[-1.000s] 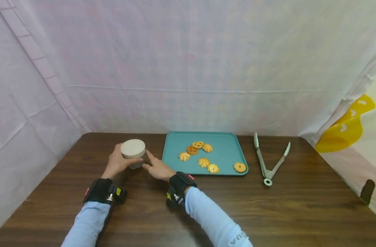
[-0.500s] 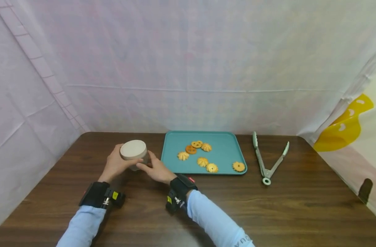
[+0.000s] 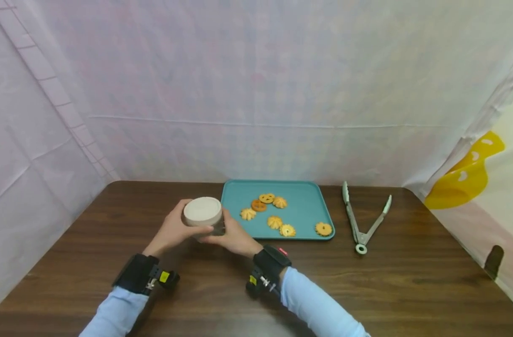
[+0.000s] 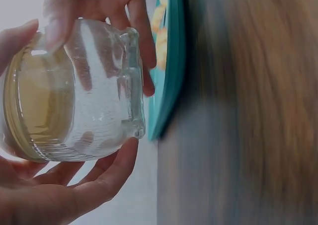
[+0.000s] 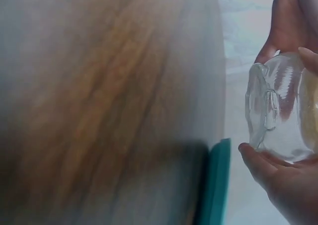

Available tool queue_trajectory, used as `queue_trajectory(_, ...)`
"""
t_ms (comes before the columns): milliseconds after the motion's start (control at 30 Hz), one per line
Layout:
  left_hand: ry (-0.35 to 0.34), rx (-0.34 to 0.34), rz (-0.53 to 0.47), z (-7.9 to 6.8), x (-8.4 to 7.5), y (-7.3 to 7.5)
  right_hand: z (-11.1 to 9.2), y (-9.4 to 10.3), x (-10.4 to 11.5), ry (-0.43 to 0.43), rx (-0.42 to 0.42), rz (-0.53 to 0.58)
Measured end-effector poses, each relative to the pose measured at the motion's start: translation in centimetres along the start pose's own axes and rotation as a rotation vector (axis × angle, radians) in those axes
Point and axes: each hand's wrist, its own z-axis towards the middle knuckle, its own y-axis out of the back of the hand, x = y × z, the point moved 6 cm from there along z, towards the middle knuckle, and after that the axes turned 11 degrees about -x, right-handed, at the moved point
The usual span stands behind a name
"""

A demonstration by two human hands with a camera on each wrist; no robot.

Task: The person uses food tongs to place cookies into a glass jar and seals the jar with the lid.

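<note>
A clear glass jar (image 4: 102,93) with a pale round lid (image 3: 203,210) is held between both hands in the head view, left of the tray. My left hand (image 3: 172,230) grips its left side, thumb across the front just under the lid. From the other side my right hand (image 3: 236,236) grips it, with the thumb at the front of the glass. Both wrist views show the jar's thick glass base (image 5: 256,106) raised over the table, fingertips of both hands around it. Through the glass no contents show.
A teal tray (image 3: 300,206) lies just right of the hands, bearing several cookies (image 3: 274,222), some flower-shaped and some pretzel-like. Metal tongs (image 3: 359,234) lie spread on the brown table (image 3: 391,285) farther right. A pale curtain (image 3: 256,93) hangs behind the table.
Both hands have carried the jar to the right and toward the person, closer to the tray. The right hand has come further around the jar. Tray, cookies and tongs stay in place.
</note>
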Motion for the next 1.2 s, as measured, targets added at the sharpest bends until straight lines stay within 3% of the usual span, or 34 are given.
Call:
queue_trajectory(400,-0.100,0.116,-0.166,-1.6,-2.6,-3.3,-3.1,3.3,0.3,0.077,-0.004,-0.028)
queue_trajectory(667,-0.107,0.249,-0.257,-2.8,-4.6,-6.8,-5.9,6.8,0.2,0.075,-0.036,-0.106)
queue_trajectory(900,-0.156,0.293,-0.273,-3.7,-5.9,-9.1,-8.0,8.9,0.3,0.081,-0.046,-0.146)
queue_trajectory(1200,-0.270,0.456,-0.221,-4.5,-6.7,-11.3,-9.5,10.6,-0.4,0.121,-0.032,-0.234)
